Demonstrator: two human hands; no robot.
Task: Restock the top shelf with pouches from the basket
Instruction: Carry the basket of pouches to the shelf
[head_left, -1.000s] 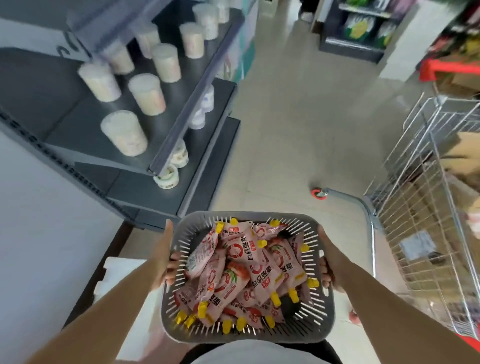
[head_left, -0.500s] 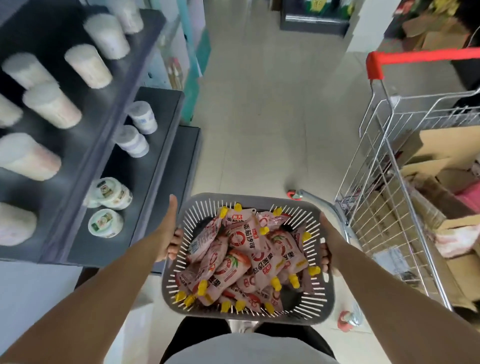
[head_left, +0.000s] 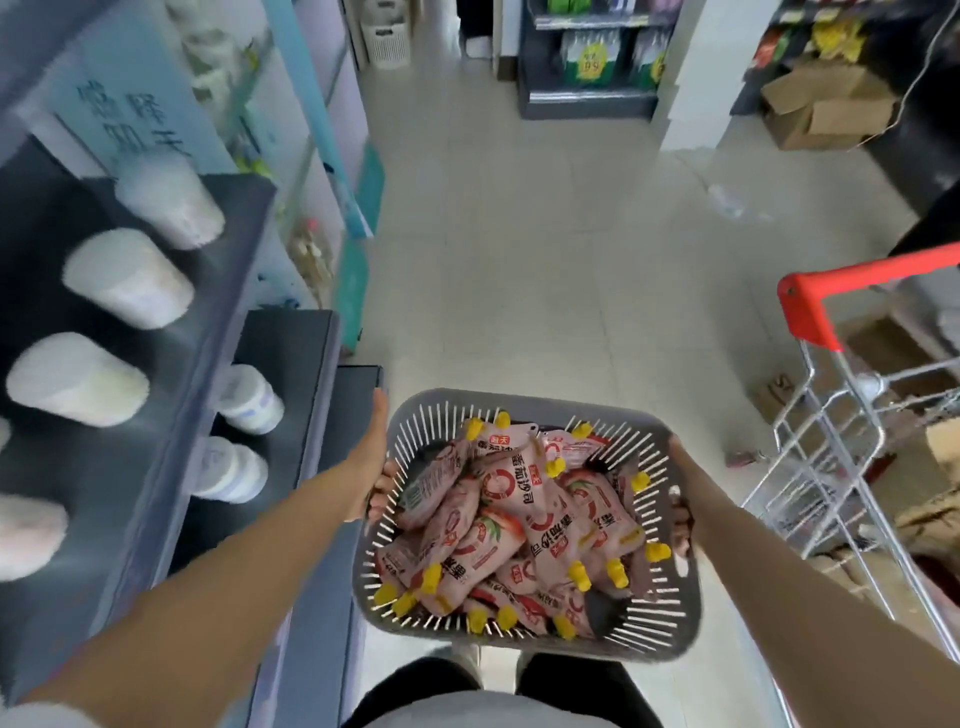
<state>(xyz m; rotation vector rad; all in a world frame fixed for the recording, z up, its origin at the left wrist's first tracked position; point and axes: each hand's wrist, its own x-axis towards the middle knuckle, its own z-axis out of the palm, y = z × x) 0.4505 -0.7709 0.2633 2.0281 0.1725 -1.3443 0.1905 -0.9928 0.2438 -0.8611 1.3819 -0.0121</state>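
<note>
Left hand (head_left: 370, 463) gripping basket (head_left: 519, 404) side, thumb lying along rim, fingers curling underneath. Right hand (head_left: 680, 493) gripping opposite side, fingers mostly hidden behind wall. Pouches (head_left: 511, 499) piling inside, lower ones buried. Shelf (head_left: 218, 332) cups (head_left: 127, 278) blurring, unreadable. Cart (head_left: 813, 312) cut off right.

Bright, even indoor light; left-side shelf cups (head_left: 127, 278) motion-blurred, wide-angle bending at the edges.

I have a wide lane of open floor (head_left: 545, 291) ahead of the basket (head_left: 519, 401). On my left the dark shelf (head_left: 223, 322) juts in close, its boards crowded with white tubs (head_left: 127, 278). On my right the trolley (head_left: 808, 314) hems that side. Cardboard boxes (head_left: 826, 104) lie well beyond.
</note>
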